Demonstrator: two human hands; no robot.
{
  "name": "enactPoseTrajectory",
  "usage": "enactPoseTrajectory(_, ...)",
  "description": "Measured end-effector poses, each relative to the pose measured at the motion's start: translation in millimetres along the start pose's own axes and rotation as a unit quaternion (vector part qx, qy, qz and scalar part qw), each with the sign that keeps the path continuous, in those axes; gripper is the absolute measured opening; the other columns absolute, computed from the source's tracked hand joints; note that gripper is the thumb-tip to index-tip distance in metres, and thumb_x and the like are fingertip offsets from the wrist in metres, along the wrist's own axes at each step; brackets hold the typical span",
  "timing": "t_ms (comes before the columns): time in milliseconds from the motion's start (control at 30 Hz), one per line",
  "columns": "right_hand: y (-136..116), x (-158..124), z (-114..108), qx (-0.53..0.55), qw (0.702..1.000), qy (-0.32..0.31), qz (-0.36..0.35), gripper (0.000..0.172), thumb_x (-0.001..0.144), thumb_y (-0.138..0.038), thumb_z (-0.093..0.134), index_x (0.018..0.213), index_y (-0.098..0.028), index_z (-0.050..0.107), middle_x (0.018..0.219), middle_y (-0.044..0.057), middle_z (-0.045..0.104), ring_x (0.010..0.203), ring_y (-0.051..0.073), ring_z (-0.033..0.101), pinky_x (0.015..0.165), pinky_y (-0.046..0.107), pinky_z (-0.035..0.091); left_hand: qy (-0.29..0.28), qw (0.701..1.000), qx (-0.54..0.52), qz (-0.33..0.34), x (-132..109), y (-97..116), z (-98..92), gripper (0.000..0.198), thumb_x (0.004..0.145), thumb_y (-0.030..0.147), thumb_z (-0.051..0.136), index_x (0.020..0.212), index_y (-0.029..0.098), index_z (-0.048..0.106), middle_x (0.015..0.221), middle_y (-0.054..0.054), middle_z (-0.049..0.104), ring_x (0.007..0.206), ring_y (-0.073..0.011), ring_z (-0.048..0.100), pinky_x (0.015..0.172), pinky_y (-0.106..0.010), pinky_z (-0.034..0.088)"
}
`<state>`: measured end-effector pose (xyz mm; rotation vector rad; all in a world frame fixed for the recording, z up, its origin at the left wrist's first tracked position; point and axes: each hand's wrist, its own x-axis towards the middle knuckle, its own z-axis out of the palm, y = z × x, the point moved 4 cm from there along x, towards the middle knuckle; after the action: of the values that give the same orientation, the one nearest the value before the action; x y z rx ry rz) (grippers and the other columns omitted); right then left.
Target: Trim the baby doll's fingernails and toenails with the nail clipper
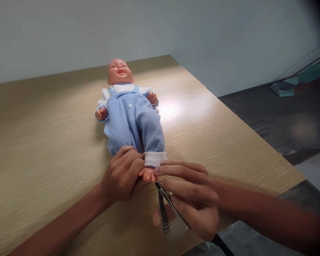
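A baby doll (126, 113) in a blue fleece outfit with white sleeves lies on its back, head toward the wall. Its foot (148, 174), below a white cuff (155, 159), points at me. My left hand (124, 174) is closed around the doll's leg end beside this foot; the exact grip is hidden behind my fingers. In my right hand (194, 195) is a metal nail clipper (164, 209), its levers spread and its jaws at the toes. Fingers of my right hand also rest against the foot and cuff. Whether the jaws touch a toe, I cannot tell.
The doll lies on a light wood table (56, 142) whose right edge slants down toward me. Behind it rises a pale wall (149, 28). A dark floor (269, 117) shows at the right, with a teal item (285, 86) near the wall. A black strap (222, 245) hangs by my right wrist.
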<state>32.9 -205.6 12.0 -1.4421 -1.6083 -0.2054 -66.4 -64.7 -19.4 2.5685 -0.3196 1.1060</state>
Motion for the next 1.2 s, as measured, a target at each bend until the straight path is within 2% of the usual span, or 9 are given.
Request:
enactPoseTrajectory(67,2.3,-0.9,0.3,0.033,0.999,-0.003,0.008,0.007,0.099,-0.025,0.057,0.106,-0.024,0.06,0.1,0.001,0.077,0.094,0.017,0.076,0.09,0.034,0.065,-0.004,1.0,0.005,-0.001,-0.4,-0.6,-0.2,0.027,0.103,0.031,0.043,0.079,0.02,0.048,0.068,-0.004,0.057,0.066,-0.0193,0.055,0.072,-0.039,0.052)
enactPoseTrajectory(167,-0.2,-1.9,1.4,0.029,0.999,0.005,-0.02,0.006,0.096,-0.027,0.063,0.102,-0.026,0.06,0.096,-0.001,0.076,0.092,0.016,0.076,0.089,0.033,0.066,-0.007,1.0,0.004,0.0,-1.1,-1.4,-0.5,0.025,0.102,0.03,0.045,0.079,0.02,0.048,0.068,-0.004,0.057,0.066,-0.0189,0.055,0.072,-0.039,0.052)
enactPoseTrajectory(400,-6.5,-1.7,6.2,0.02,0.999,0.028,0.007,0.005,0.094,-0.02,0.064,0.091,-0.023,0.061,0.089,-0.001,0.074,0.094,0.018,0.076,0.091,0.035,0.065,0.003,1.0,-0.003,0.004,-0.3,-1.2,-0.2,0.026,0.102,0.028,0.047,0.077,0.02,0.048,0.063,-0.001,0.053,0.063,-0.0184,0.053,0.071,-0.038,0.05)
enactPoseTrajectory(500,-6.7,0.6,6.3,0.022,0.998,0.056,-0.009,0.01,0.094,-0.02,0.064,0.085,-0.023,0.06,0.085,-0.002,0.074,0.092,0.017,0.076,0.089,0.035,0.065,0.007,1.0,-0.006,0.005,0.0,-1.1,-0.3,0.026,0.101,0.027,0.047,0.077,0.019,0.048,0.065,-0.002,0.054,0.064,-0.0187,0.053,0.071,-0.039,0.05)
enactPoseTrajectory(667,-5.8,0.4,12.0,0.012,0.996,0.065,-0.06,0.023,0.088,-0.034,0.076,0.08,-0.019,0.061,0.085,0.0,0.072,0.094,0.014,0.074,0.09,0.026,0.063,0.005,1.0,-0.008,0.005,-0.5,-1.3,-0.1,0.025,0.1,0.026,0.049,0.077,0.018,0.048,0.066,-0.005,0.055,0.064,-0.0198,0.052,0.07,-0.041,0.05)
enactPoseTrajectory(800,-5.3,-3.6,16.5,0.003,0.99,0.123,-0.074,0.034,0.087,-0.039,0.077,0.069,-0.018,0.057,0.081,-0.002,0.065,0.09,0.011,0.072,0.086,0.025,0.062,0.004,1.0,-0.01,0.004,-0.7,-1.5,0.1,0.025,0.1,0.026,0.048,0.077,0.018,0.048,0.066,-0.006,0.055,0.064,-0.0199,0.051,0.07,-0.041,0.049)
enactPoseTrajectory(933,-5.6,-2.6,20.4,-0.011,0.99,0.102,-0.095,0.033,0.091,-0.037,0.072,0.069,-0.018,0.057,0.082,-0.001,0.065,0.09,0.011,0.071,0.085,0.025,0.062,-0.002,1.0,-0.008,0.001,-0.8,-1.8,0.5,0.025,0.101,0.026,0.048,0.077,0.018,0.048,0.066,-0.005,0.055,0.064,-0.0194,0.05,0.07,-0.041,0.049)
enactPoseTrajectory(1033,-4.5,1.6,12.7,-0.03,0.987,0.103,-0.117,0.032,0.092,-0.038,0.071,0.071,-0.017,0.058,0.084,0.001,0.069,0.09,0.012,0.072,0.083,0.024,0.063,-0.003,1.0,-0.007,0.001,-0.9,-2.3,0.3,0.027,0.102,0.03,0.047,0.078,0.018,0.048,0.066,-0.005,0.055,0.065,-0.0195,0.051,0.07,-0.04,0.05)
enactPoseTrajectory(1200,-0.7,7.6,-2.1,-0.02,0.986,0.058,-0.156,0.03,0.091,-0.041,0.071,0.079,-0.018,0.057,0.08,0.004,0.072,0.087,0.017,0.076,0.079,0.027,0.066,-0.009,1.0,-0.006,0.001,-0.8,-3.6,-0.4,0.029,0.103,0.036,0.046,0.08,0.018,0.05,0.067,-0.005,0.057,0.066,-0.0195,0.053,0.07,-0.039,0.05)
